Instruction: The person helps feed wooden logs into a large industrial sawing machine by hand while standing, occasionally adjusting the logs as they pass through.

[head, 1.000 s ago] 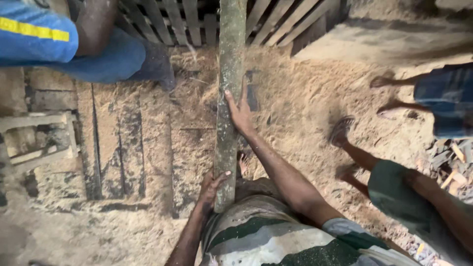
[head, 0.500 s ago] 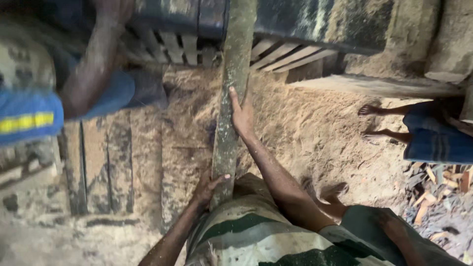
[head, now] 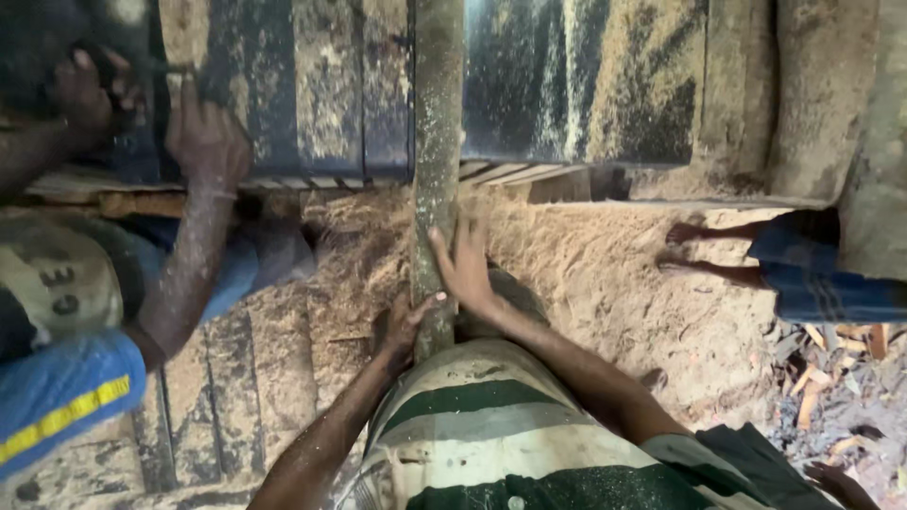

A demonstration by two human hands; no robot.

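One long wooden plank (head: pixel 436 142) runs from 12 to 6 o'clock. Left hand (head: pixel 402 326) grips its near end; right hand (head: pixel 465 264) presses flat, fingers open. A co-worker's two hands (head: pixel 203 137) rest at 10 o'clock over sawdust (head: pixel 605 283).

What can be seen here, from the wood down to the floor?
Wooden plank: one, grey-green, running up the centre onto the table.
Saw table: one, dark, sawdust-streaked, top.
Sawdust: tan, covering the ground.
Wood scraps: several, orange-brown, lower right.
Co-worker's hand: one, at the table edge, left.
Bystander's feet: two, bare, right.
Striped shirt: one, cream and green, bottom.
Left hand: gripping the plank's near end.
Right hand: flat against the plank's side.
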